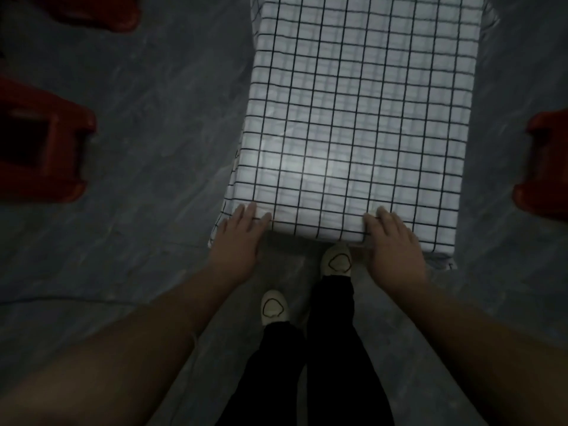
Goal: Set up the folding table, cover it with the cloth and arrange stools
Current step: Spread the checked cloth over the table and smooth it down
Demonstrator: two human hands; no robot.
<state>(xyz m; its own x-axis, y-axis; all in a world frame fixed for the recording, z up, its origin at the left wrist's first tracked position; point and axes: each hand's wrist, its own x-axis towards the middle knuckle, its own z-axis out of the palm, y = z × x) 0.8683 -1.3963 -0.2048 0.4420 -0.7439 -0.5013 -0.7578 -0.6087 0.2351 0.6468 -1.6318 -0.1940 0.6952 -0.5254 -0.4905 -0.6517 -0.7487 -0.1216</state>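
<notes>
Left hand point(241, 238) flat, fingers straight, pressing near edge of white black-grid cloth point(353, 118). Right hand point(395, 244) on same edge, fingers bent; cannot tell whether it pinches. Cloth spread flat, sides hanging. Red plastic stools point(43, 142) on grey floor point(153, 118), both sides, apart from cloth.

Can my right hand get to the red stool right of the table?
Probably, with a step and a bend. The right hand lies on the cloth at its near edge; only bare floor shows between that corner and the red stool.
</notes>
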